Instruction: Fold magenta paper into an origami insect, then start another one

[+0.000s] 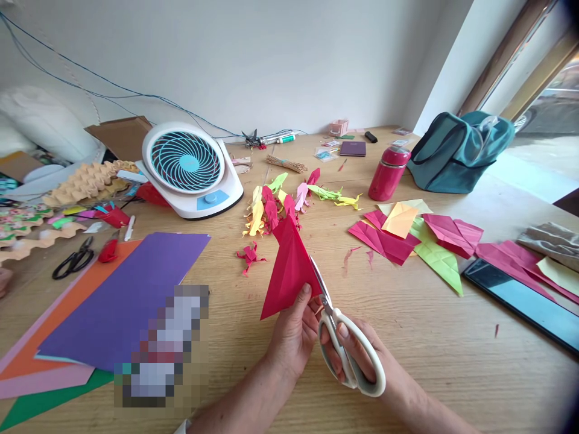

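A folded red paper is pinched in my left hand, with the thumb on its face and its narrow top pointing away from me. My right hand has its fingers through the handles of white-handled scissors. The scissor blades lie along the right edge of the red paper; whether they are cutting into it I cannot tell. Just beyond the paper sits a pile of folded paper figures in yellow, green, pink and red. One small red paper figure lies apart to the left of the pile.
At left are a white fan, a purple paper sheet on other coloured sheets, and black scissors. To the right lie creased paper pieces, a phone, a red bottle and a teal bag.
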The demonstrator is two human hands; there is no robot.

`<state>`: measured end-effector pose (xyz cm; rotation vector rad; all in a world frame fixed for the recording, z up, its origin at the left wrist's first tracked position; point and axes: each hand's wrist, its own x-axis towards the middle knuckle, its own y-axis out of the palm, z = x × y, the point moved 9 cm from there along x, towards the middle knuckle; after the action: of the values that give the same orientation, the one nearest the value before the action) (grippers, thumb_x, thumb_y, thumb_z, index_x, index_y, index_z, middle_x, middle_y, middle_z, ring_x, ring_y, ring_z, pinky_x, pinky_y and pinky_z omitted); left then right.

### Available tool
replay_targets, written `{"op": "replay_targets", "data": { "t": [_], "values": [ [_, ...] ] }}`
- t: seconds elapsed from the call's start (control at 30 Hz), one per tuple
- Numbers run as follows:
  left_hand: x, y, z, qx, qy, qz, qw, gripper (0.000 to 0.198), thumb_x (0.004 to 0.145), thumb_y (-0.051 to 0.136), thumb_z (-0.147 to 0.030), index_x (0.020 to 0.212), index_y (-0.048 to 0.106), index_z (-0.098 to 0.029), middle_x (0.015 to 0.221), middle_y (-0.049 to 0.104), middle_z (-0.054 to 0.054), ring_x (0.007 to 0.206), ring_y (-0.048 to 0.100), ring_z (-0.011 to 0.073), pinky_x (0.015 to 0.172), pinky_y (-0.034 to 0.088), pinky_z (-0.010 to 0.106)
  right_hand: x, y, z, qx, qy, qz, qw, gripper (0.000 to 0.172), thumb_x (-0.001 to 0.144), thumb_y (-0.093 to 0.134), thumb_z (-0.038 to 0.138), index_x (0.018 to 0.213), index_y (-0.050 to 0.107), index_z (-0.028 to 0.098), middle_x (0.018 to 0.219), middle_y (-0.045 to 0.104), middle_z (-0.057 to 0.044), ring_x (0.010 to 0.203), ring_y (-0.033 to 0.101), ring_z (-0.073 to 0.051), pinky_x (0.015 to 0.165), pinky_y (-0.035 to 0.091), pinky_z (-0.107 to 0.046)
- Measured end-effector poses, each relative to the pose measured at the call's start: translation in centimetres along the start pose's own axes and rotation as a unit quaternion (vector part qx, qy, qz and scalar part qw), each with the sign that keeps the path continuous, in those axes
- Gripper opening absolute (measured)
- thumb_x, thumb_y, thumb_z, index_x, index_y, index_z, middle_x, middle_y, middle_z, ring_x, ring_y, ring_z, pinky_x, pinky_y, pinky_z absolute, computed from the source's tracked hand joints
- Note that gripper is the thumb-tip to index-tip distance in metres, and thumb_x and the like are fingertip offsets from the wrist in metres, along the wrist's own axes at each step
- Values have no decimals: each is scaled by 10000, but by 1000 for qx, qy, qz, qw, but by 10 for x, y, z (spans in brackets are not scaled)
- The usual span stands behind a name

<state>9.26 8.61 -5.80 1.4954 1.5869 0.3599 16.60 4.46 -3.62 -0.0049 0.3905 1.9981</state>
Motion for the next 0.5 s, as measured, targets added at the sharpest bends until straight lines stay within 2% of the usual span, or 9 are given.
{"op": "replay_targets", "data": {
  "t": [0.23, 0.37, 0.5],
  "values": [
    [-2, 0, 0, 11, -5, -8, 1000, 409, 600, 892, -420, 736, 636, -133, 666, 668, 8, 591, 601, 105, 614, 476, 226, 0, 0, 1, -1, 0, 0, 1000, 524, 883, 480, 691, 861, 548, 172, 547, 494, 34, 443, 452, -95, 438, 373, -219],
    [-2, -4, 3, 19, -7, -9, 1000, 399, 629, 876, -432, 726, 635, -129, 659, 664, 7, 553, 582, 94, 561, 451, 216, 0, 0, 2, -4, 4, -3, 1000, 522, 888, 470, 690, 869, 546, 173, 552, 500, 32, 449, 445, -95, 450, 371, -224],
    [0, -4, 6, 29, -11, 13, 999, 388, 686, 834, -457, 692, 636, -124, 632, 659, 14, 493, 554, 85, 499, 417, 216, 0, -1, 4, -6, 6, -9, 1000, 531, 882, 469, 698, 870, 555, 174, 550, 489, 33, 454, 446, -99, 453, 377, -229]
  ]
}}
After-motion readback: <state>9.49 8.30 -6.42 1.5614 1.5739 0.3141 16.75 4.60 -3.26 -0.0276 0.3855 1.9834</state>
